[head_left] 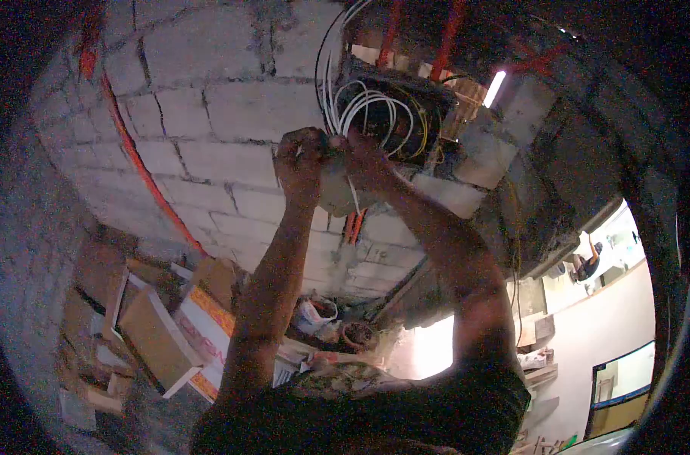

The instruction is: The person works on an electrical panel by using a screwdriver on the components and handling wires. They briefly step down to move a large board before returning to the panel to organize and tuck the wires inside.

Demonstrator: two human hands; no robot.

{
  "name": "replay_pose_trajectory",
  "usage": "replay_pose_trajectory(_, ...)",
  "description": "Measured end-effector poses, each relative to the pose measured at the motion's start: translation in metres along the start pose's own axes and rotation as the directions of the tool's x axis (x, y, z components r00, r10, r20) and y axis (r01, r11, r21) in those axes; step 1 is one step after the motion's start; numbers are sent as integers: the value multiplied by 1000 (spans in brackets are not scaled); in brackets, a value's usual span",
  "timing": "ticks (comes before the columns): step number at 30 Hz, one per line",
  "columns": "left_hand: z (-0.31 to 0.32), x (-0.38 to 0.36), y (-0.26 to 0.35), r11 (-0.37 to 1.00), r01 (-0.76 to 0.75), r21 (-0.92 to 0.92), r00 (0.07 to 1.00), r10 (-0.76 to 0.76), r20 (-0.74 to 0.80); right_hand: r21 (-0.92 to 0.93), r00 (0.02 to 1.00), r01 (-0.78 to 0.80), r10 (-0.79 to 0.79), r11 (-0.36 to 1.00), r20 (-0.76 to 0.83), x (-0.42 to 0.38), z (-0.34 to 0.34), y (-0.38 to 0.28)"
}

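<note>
Both my arms are raised in front of a block wall. My right hand [369, 161] is closed around a bundle of white cables [332, 102], and one white end hangs below it. The cables curl in loops beside an open dark box [417, 129] set in the wall. Close against the bundle, my left hand [301, 155] is closed, its fingertips near the right hand's. Something small and dark sits between the two hands, too dim to name. Yellow wires show inside the box.
An orange conduit [144, 171] runs down the wall at left, with red conduits [445, 38] above the box. Cardboard boxes [159, 334] lie piled lower left, near a white bag [314, 315]. A lit tube [494, 89] hangs upper right. Another person [587, 262] is far right.
</note>
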State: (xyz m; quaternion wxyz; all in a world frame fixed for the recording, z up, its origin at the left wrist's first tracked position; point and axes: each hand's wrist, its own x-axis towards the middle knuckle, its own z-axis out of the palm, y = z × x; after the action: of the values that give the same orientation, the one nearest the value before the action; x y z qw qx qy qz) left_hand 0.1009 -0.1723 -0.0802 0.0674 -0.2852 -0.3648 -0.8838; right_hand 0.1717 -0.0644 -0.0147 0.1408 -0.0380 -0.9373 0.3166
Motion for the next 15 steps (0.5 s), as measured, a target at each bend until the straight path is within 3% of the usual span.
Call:
replay_pose_trajectory(1, -9, 5, -10, 1000, -2, 1, 1000, 1, 4, 1, 1000, 1, -1, 1000, -4, 4, 7, 16)
replay_pose_trajectory(3, -31, 17, -38, 973, -189, 131, 982, 184, 50, -99, 911, 332, -346, 938, -225, 19, 27, 57)
replay_pose_trajectory(4, -29, 19, -38, 972, -198, 130, 980, 192, 55, -101, 907, 338, -353, 936, -231, 21, 28, 56)
replay_pose_trajectory(6, -19, 20, -38, 969, -232, 86, 958, 242, -151, -122, 912, 263, -288, 957, -292, 22, 33, 51)
replay_pose_trajectory(10, -1, 25, -34, 976, -213, -47, 965, 202, -167, -146, 816, 389, -414, 910, -403, 23, 25, 40)
replay_pose_trajectory(11, 3, 22, -28, 917, -254, 308, 946, 301, -116, -31, 946, 304, -306, 952, -111, 12, 2, 20)
replay_pose_trajectory(12, 4, 20, -26, 735, -273, 621, 927, 374, -35, 50, 960, 180, -187, 982, 206, 5, -10, 9)
replay_pose_trajectory(13, 4, 22, -28, 735, -276, 620, 926, 376, -33, 50, 961, 182, -188, 982, 204, 7, -2, 15)
replay_pose_trajectory(14, 2, 24, -33, 670, -296, 681, 922, 386, 21, -50, 954, 298, -299, 953, -7, 12, 16, 27)
replay_pose_trajectory(15, 0, 25, -36, 599, -315, 736, 918, 390, 75, -172, 888, 383, -413, 908, -203, 17, 31, 41)
